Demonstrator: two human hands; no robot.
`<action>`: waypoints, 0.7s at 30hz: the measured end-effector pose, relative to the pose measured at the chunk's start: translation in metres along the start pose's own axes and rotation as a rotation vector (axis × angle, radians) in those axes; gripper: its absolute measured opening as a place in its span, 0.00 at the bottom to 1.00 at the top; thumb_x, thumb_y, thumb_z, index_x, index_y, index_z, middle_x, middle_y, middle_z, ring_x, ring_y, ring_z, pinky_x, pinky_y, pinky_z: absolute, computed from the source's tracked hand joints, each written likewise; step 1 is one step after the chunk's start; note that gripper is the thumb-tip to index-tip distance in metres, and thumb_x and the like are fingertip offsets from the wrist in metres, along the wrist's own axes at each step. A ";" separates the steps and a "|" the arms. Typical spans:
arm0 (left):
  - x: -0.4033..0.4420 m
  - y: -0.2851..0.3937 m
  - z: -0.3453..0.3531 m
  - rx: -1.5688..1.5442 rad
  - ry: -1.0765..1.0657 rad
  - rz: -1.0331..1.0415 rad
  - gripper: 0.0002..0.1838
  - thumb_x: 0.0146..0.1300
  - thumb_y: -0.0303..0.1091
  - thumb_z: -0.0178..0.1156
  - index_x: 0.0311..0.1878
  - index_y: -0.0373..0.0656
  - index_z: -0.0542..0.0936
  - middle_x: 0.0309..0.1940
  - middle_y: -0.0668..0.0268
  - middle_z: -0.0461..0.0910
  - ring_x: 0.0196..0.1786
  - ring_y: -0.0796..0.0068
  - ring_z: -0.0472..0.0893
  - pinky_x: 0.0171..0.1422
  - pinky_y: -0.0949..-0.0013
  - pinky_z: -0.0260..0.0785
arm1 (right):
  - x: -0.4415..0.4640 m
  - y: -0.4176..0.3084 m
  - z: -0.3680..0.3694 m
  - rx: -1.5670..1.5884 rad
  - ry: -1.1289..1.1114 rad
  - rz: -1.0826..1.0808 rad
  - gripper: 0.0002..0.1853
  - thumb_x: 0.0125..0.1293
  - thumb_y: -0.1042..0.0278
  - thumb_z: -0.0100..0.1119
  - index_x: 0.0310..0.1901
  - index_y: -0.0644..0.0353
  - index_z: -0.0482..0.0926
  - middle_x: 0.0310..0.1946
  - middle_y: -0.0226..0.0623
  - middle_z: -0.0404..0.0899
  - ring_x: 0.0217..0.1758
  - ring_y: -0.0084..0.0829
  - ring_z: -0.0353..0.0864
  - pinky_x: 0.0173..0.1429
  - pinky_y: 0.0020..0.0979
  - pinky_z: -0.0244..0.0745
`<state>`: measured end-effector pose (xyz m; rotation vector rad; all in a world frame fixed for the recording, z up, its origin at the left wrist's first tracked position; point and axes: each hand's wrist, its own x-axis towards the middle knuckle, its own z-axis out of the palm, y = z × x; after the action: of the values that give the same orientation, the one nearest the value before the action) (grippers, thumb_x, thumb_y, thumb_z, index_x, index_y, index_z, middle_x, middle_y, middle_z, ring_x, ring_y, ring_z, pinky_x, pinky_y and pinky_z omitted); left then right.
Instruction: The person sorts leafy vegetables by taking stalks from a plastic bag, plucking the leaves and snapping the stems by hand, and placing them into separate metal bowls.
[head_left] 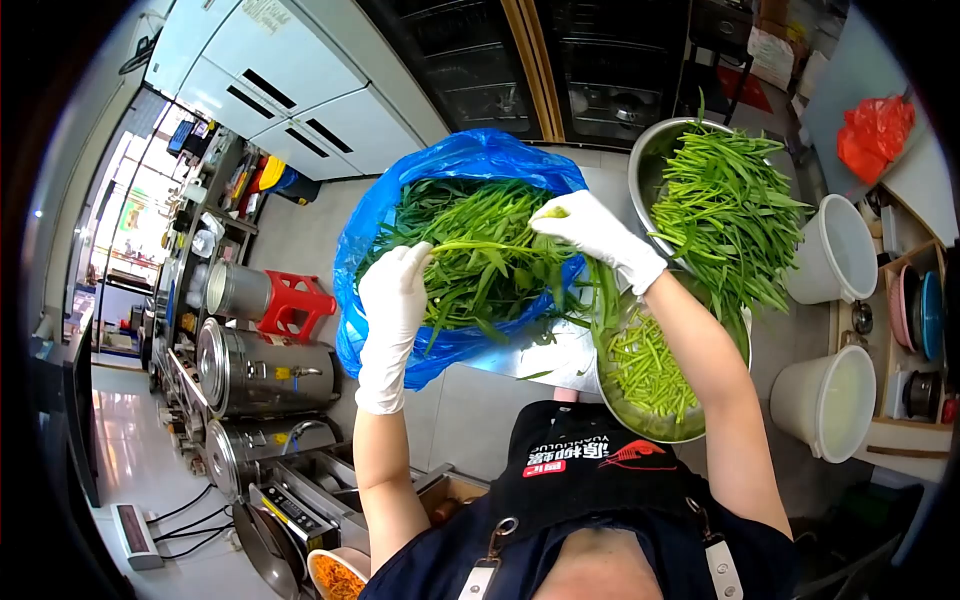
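My left hand (394, 288), in a white glove, pinches one end of a long green stem of water spinach (480, 245). The stem stretches across to my right hand (592, 232), also gloved, which is closed on its other end. Both hands are above a blue plastic bag (350, 320) full of leafy greens. To the right, a large steel bowl (641, 185) is heaped with leafy stems. Nearer my body, a second metal bowl (650, 425) holds short cut stem pieces (650, 370). My right forearm crosses over part of this nearer bowl.
Two pale buckets (835, 250) stand on the right, the nearer one holding liquid. On the left are a red stool (297, 305) and large steel pots (265, 373). A white fridge (290, 90) is at the back. Shredded orange food fills a bowl (338, 577) at lower left.
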<state>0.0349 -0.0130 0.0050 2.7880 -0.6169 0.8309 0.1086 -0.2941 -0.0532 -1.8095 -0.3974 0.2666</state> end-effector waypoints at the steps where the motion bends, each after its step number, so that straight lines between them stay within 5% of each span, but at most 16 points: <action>1: -0.002 -0.001 -0.003 -0.034 0.050 -0.021 0.10 0.56 0.25 0.64 0.42 0.44 0.83 0.29 0.63 0.80 0.32 0.63 0.80 0.36 0.66 0.72 | -0.001 0.007 -0.005 0.058 0.019 0.016 0.13 0.60 0.61 0.66 0.37 0.65 0.85 0.28 0.36 0.84 0.30 0.22 0.78 0.38 0.27 0.73; 6: -0.016 -0.019 -0.013 -0.164 0.264 -0.107 0.16 0.53 0.15 0.63 0.45 0.41 0.84 0.33 0.61 0.84 0.34 0.65 0.83 0.40 0.69 0.75 | -0.006 0.013 -0.004 -0.089 0.098 -0.027 0.12 0.61 0.62 0.65 0.37 0.64 0.84 0.28 0.36 0.83 0.29 0.25 0.80 0.38 0.28 0.74; 10: -0.023 -0.019 -0.019 -0.191 0.341 -0.097 0.19 0.52 0.12 0.63 0.47 0.41 0.84 0.34 0.61 0.85 0.36 0.65 0.83 0.42 0.69 0.75 | -0.014 -0.015 0.000 -0.191 0.283 -0.122 0.13 0.63 0.58 0.61 0.38 0.60 0.85 0.32 0.42 0.84 0.34 0.37 0.84 0.41 0.34 0.76; 13: -0.026 -0.013 -0.020 -0.187 0.346 -0.077 0.21 0.52 0.11 0.63 0.48 0.42 0.84 0.35 0.62 0.85 0.38 0.65 0.83 0.43 0.69 0.75 | -0.021 -0.045 0.009 -0.231 0.241 -0.236 0.10 0.64 0.65 0.61 0.41 0.63 0.84 0.34 0.38 0.85 0.37 0.27 0.83 0.43 0.28 0.76; 14: -0.028 -0.010 -0.021 -0.184 0.335 -0.085 0.21 0.51 0.11 0.63 0.48 0.43 0.84 0.35 0.62 0.85 0.38 0.65 0.83 0.43 0.69 0.75 | -0.023 -0.049 0.016 -0.244 0.233 -0.322 0.12 0.63 0.59 0.59 0.40 0.56 0.85 0.35 0.39 0.85 0.39 0.40 0.84 0.44 0.37 0.77; 21: -0.026 0.010 -0.017 -0.260 0.309 -0.083 0.17 0.53 0.14 0.64 0.46 0.42 0.84 0.33 0.62 0.84 0.35 0.64 0.82 0.40 0.68 0.74 | -0.032 -0.059 0.046 -0.440 0.129 -0.463 0.10 0.63 0.63 0.60 0.42 0.54 0.84 0.30 0.34 0.81 0.33 0.39 0.82 0.36 0.34 0.75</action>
<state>0.0021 -0.0083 0.0050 2.3720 -0.5105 1.0524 0.0541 -0.2517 -0.0093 -2.0800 -0.8137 -0.2805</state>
